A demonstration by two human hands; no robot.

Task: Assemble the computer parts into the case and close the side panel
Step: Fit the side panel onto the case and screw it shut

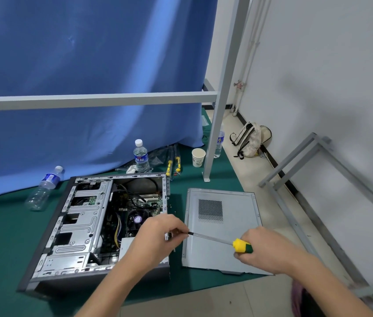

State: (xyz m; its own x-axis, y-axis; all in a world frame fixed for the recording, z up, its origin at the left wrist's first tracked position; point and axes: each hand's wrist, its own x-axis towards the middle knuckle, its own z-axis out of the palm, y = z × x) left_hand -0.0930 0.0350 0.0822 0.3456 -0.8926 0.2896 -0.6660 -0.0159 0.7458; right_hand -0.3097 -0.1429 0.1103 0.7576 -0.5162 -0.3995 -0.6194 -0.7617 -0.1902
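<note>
Computer case of grey sheet metal [84, 227] is laid on its side on the green mat [2, 236], open face up, so that the motherboard with its round black cooler fan [137, 219], the yellow-and-black cable bundle [117, 227] and the silver drive cage [82, 216] can be reached from above. Its detached light-grey side panel with a perforated vent square [222, 227] is laid flat just beside the case on the right, apparently kept within reach for the closing step, which has not yet been done.

A screwdriver with a yellow-and-green handle and a slim steel shaft [217, 240] is held nearly level across the gap between case and panel. The handle is gripped by the right hand [265, 250], its fingers curled round it, presumably to turn it. The shaft's tip is pinched and steadied by the fingers of the left hand [158, 236] at the case's rear edge, probably to guide it onto a screw; the screw itself cannot be made out.

Farther back, two spare yellow-handled screwdrivers [173, 164], an upright clear water bottle [140, 157], a paper cup [198, 157] and a toppled plastic bottle [43, 188] are set clear of the work, near the blue curtain [89, 65].
</note>
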